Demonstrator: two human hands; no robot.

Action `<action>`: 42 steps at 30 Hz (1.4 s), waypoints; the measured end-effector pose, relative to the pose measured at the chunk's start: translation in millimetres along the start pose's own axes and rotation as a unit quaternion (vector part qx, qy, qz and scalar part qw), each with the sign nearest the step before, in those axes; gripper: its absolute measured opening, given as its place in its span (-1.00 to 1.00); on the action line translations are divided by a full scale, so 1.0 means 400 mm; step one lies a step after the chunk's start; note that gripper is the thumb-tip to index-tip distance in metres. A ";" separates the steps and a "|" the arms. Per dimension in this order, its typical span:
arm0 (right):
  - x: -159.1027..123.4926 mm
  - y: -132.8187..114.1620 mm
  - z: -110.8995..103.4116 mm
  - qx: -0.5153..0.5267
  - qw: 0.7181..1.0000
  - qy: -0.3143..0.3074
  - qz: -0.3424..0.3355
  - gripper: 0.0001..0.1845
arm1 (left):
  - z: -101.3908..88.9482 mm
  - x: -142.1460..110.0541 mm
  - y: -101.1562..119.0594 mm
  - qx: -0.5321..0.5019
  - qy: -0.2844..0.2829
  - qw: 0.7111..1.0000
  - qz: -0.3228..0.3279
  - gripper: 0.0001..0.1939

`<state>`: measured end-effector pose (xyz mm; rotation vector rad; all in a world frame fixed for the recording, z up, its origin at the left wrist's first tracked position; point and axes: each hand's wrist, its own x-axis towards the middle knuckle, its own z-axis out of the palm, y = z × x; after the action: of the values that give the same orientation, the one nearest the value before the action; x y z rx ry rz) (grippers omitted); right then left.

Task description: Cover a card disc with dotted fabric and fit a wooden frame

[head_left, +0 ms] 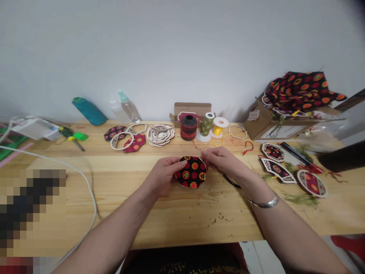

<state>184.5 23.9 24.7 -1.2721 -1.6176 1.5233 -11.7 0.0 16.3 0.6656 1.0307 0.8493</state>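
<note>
An eight-sided piece of black fabric (194,172) with red, orange and green round motifs is held up in front of me. My left hand (165,171) grips its left edge, thumb on the front face. At the upper right edge, my right hand (218,158) has thumb and fingers pinched together; whatever is between them is too small to make out. Below the right hand a curved black handle (232,182) lies on the table, partly hidden by the wrist. Small dark scraps (219,220) are scattered on the wood nearer to me.
Along the wall stand spools of red thread (188,128), green thread (207,125) and yellow thread (219,127). A stack of wooden frames (160,135) lies left of them. Patterned pieces (312,183) lie right, before a cardboard box (256,121). A white cable (91,190) crosses the left side.
</note>
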 end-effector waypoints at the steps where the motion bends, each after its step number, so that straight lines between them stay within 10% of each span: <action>1: 0.001 0.002 0.004 -0.007 1.000 -0.007 -0.002 -0.51 | 0.000 0.001 0.000 -0.004 0.008 1.000 0.004 -0.74; 26: 0.006 0.003 0.022 -0.056 0.998 0.025 -0.010 -0.66 | 0.000 0.001 -0.009 -0.002 -0.012 1.000 0.018 -0.72; 42: 0.017 0.015 0.013 0.073 0.995 0.074 0.007 -0.35 | 0.001 0.007 -0.002 -0.031 0.021 0.999 0.030 -0.70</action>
<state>178.7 27.4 16.6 -1.2853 -1.3809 1.4882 -10.4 1.9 14.6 0.6307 1.0223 0.9472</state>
